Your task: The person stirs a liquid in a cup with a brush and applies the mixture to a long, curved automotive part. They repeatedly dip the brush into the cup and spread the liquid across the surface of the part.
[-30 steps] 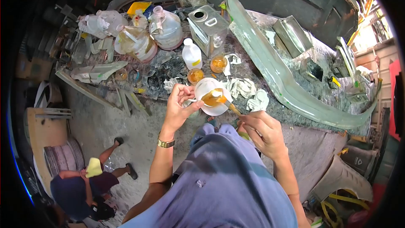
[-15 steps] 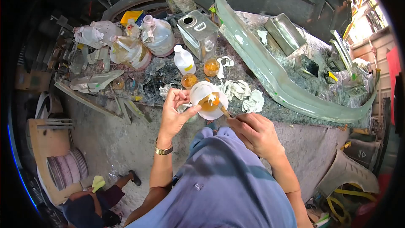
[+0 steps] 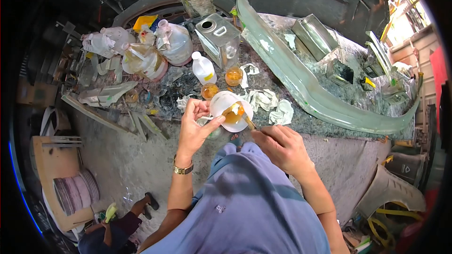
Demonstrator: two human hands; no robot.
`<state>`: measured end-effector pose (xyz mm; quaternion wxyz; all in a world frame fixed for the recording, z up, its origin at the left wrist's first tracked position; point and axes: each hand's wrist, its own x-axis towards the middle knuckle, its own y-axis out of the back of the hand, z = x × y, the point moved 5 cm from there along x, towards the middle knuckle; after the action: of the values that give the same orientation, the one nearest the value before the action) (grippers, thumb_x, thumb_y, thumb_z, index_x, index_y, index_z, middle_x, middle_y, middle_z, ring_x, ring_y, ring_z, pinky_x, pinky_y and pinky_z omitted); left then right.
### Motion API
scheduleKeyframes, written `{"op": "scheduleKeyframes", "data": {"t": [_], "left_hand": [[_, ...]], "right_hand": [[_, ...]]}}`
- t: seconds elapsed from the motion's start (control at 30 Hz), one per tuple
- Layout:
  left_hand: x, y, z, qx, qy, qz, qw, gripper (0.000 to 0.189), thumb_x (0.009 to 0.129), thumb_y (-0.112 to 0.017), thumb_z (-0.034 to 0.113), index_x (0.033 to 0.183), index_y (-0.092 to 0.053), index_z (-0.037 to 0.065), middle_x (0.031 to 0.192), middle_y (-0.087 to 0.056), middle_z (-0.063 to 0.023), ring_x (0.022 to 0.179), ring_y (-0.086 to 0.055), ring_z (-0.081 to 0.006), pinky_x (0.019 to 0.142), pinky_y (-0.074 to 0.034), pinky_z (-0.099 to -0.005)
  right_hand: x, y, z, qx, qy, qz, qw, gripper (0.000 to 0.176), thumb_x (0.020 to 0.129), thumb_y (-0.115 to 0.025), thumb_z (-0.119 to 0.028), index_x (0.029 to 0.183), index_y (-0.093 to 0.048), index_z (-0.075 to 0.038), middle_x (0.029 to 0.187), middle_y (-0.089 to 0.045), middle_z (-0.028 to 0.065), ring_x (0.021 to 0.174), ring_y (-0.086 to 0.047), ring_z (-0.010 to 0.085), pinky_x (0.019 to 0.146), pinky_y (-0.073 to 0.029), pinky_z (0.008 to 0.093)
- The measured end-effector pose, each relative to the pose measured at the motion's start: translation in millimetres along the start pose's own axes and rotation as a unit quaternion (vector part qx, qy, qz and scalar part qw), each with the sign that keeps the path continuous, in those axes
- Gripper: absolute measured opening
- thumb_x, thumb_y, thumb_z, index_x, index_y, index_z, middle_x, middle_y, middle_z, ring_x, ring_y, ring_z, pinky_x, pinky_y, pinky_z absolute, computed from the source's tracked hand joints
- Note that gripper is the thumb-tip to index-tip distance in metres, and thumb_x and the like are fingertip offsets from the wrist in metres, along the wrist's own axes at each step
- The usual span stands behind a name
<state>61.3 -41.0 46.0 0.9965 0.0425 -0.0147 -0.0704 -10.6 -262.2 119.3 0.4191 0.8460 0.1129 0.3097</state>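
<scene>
My left hand (image 3: 197, 123) is closed on the rim of a white plastic cup (image 3: 223, 99), thumb at the near side. Inside the cup lies amber liquid (image 3: 231, 117) with a whitish lump or bristle end in it. My right hand (image 3: 281, 146) grips a thin brush (image 3: 250, 122) by its handle, the head dipped into the cup and partly hidden. Just beyond the cup on the bench stand two small containers of orange liquid, one left (image 3: 209, 91) and one farther right (image 3: 234, 76). Behind them is a white bottle (image 3: 203, 68) with a yellow label.
Crumpled white cloths (image 3: 281, 112) lie right of the cup. A long grey-green bumper-like panel (image 3: 301, 82) crosses the bench. A metal can (image 3: 217, 28) and large plastic jugs (image 3: 175, 42) stand at the back. Another person (image 3: 110, 233) is low at the left.
The brush head has shifted slightly within the cup, while both hands keep their grip. At lower left, the other person and their yellow-green cloth have moved a little.
</scene>
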Motion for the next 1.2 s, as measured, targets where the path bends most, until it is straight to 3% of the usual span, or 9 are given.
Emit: {"op": "scheduleKeyframes", "data": {"t": [0.3,0.63,0.8,1.03,1.2], "left_hand": [[-2.7,-0.6,4.6,0.012,-0.005,-0.001,1.0,0.043,0.076,-0.083,0.013,0.098,-0.046,0.007,0.109,-0.063,-0.0108,0.097,-0.06,-0.0141,0.089,-0.049,-0.0321],[-5.0,4.4,15.6,-0.019,-0.009,-0.009,1.0,0.043,0.077,-0.081,0.008,0.099,-0.045,0.007,0.111,-0.063,-0.0127,0.101,-0.06,-0.0155,0.092,-0.048,-0.0331],[-5.8,0.1,21.9,-0.018,-0.007,-0.029,0.999,0.043,0.077,-0.081,0.006,0.1,-0.044,0.007,0.113,-0.063,-0.0141,0.102,-0.06,-0.0167,0.093,-0.048,-0.0336],[-2.2,-0.7,25.5,-0.012,-0.014,-0.029,0.999,0.043,0.077,-0.081,0.008,0.101,-0.045,0.007,0.113,-0.062,-0.014,0.103,-0.06,-0.0168,0.093,-0.048,-0.0345],[2.3,-1.8,25.4,-0.014,-0.02,-0.041,0.999,0.044,0.078,-0.081,0.009,0.101,-0.045,0.007,0.113,-0.062,-0.0133,0.103,-0.06,-0.0165,0.094,-0.048,-0.0341]], "right_hand": [[17.6,-29.8,8.3,0.012,0.002,0.021,1.0,0.032,0.076,-0.067,-0.006,0.108,-0.062,-0.006,0.091,-0.057,0.0036,0.077,-0.059,0.0187,0.068,-0.05,0.0328],[-17.1,8.7,-12.0,0.011,-0.048,0.04,0.998,0.029,0.078,-0.067,-0.006,0.107,-0.065,-0.006,0.092,-0.06,0.0027,0.072,-0.058,0.0182,0.062,-0.049,0.0321],[-4.8,-3.0,-10.9,0.047,-0.004,0.082,0.996,0.032,0.077,-0.069,-0.006,0.109,-0.064,-0.007,0.09,-0.06,0.0024,0.071,-0.059,0.0182,0.058,-0.048,0.0321],[-20.5,15.6,-9.6,0.045,-0.041,0.036,0.998,0.034,0.075,-0.07,-0.004,0.108,-0.064,-0.006,0.09,-0.061,0.0043,0.074,-0.061,0.0198,0.06,-0.05,0.0324],[-12.4,23.6,-7.0,0.069,-0.043,0.073,0.994,0.03,0.074,-0.072,-0.003,0.103,-0.066,-0.005,0.091,-0.061,0.0042,0.074,-0.061,0.0203,0.062,-0.052,0.0329]]}}
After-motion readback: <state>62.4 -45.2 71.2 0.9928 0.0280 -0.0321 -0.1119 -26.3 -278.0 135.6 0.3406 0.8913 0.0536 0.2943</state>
